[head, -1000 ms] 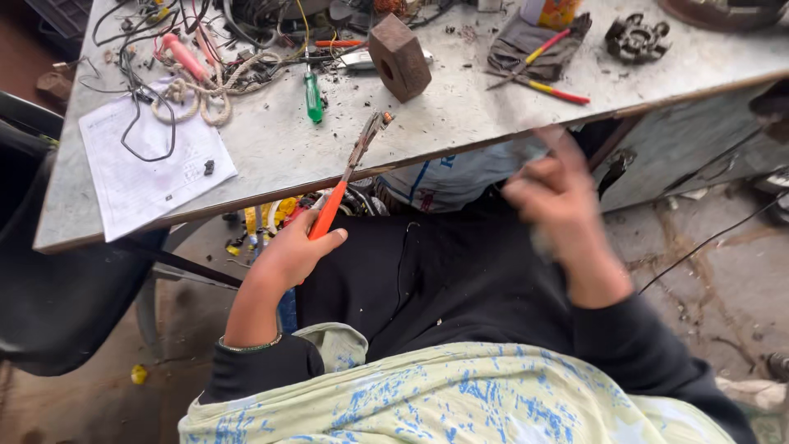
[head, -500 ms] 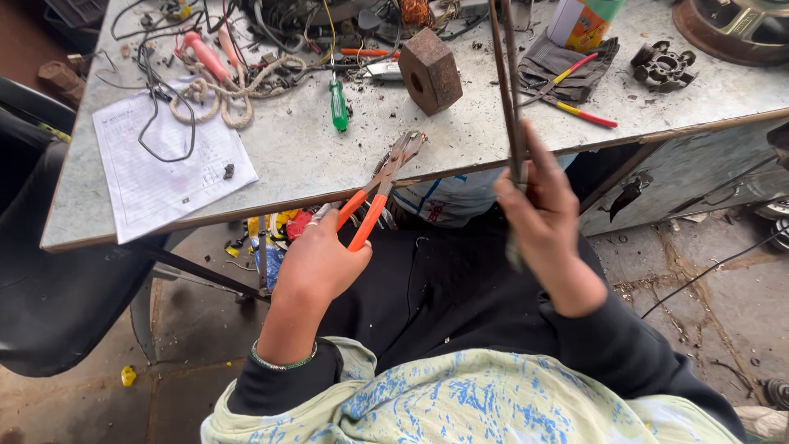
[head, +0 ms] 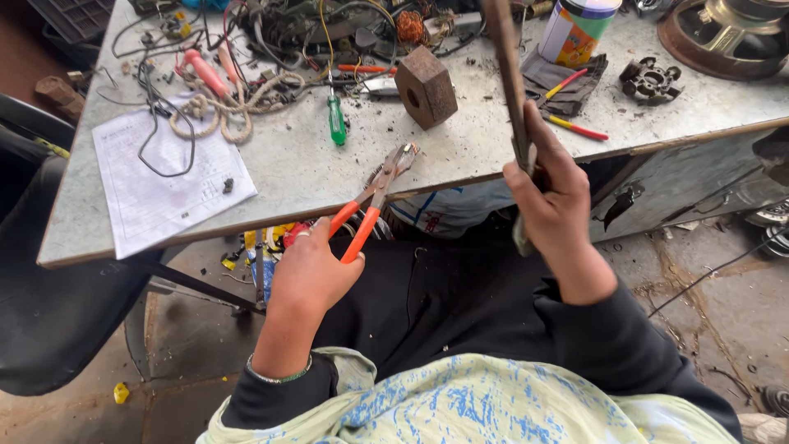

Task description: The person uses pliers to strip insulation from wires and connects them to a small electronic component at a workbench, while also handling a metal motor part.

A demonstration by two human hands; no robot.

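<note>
Pliers [head: 374, 197] in L hand [head: 311, 275]

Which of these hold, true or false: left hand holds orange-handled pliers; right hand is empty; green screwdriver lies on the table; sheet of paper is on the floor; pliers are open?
1. The left hand holds the orange-handled pliers. True.
2. The right hand is empty. False: it grips a long dark bar held upright.
3. A green screwdriver lies on the table. True.
4. The sheet of paper is on the floor. False: it lies on the table's left end.
5. The pliers are open. True.
</note>
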